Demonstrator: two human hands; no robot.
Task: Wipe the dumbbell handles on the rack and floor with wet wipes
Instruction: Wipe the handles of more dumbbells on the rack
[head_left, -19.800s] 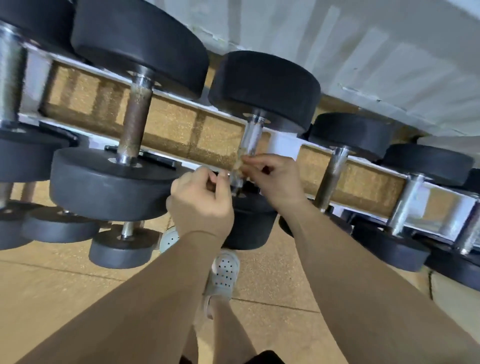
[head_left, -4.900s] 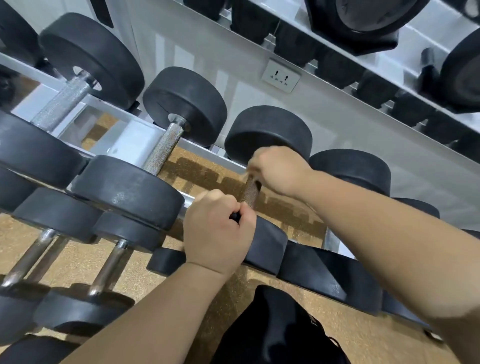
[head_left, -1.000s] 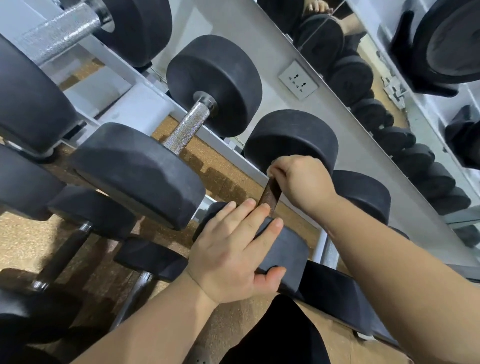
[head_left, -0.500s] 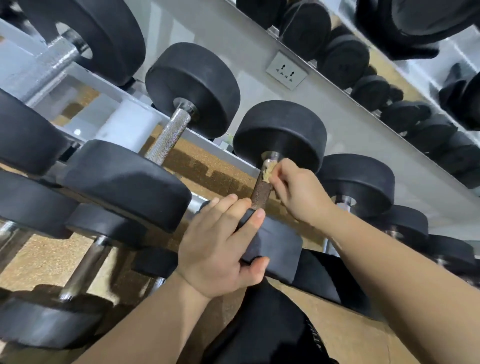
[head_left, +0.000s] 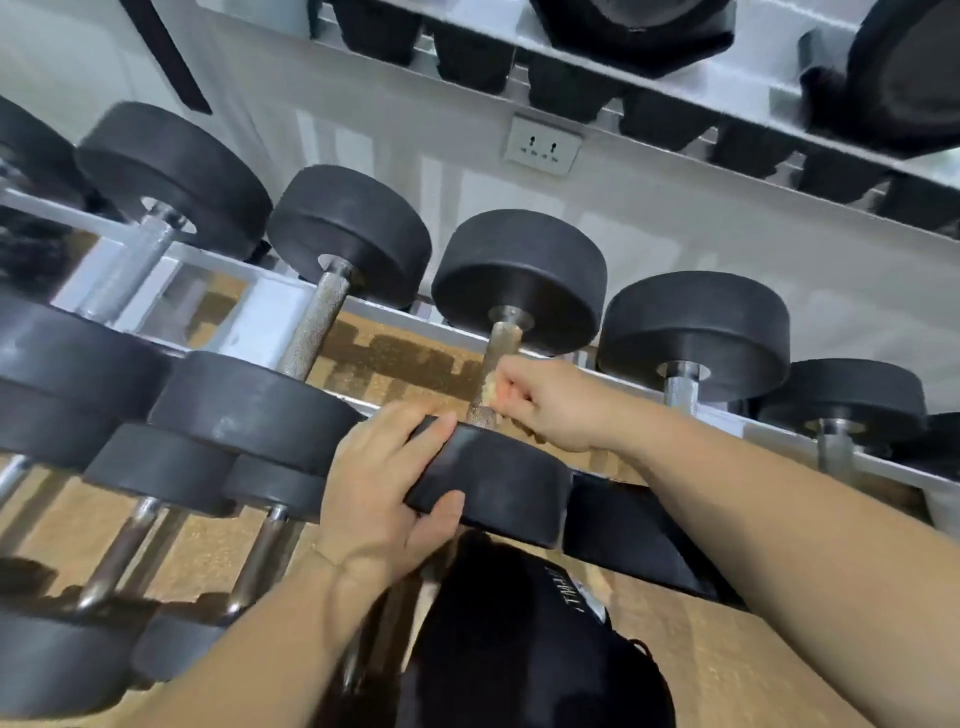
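Observation:
A black dumbbell lies on the white rack (head_left: 249, 332), its rusty knurled handle (head_left: 500, 348) running between two rubber heads. My right hand (head_left: 550, 402) pinches a soiled, crumpled wet wipe (head_left: 488, 397) against the lower part of that handle. My left hand (head_left: 379, 483) holds the near head (head_left: 498, 483) of the same dumbbell, fingers over its top edge and thumb on its front. The far head (head_left: 519, 280) sits on the back rail.
More black dumbbells fill the rack on both sides; the neighbour's handle (head_left: 319, 325) is close on the left. Smaller dumbbells (head_left: 156, 467) sit on a lower tier. A wall socket (head_left: 543, 145) and mirror are behind. Cork floor (head_left: 737, 649) lies below.
My right hand slid with the wipe down the handle from just under the far head toward the near head. My left hand stays on the near head. The camera tilted.

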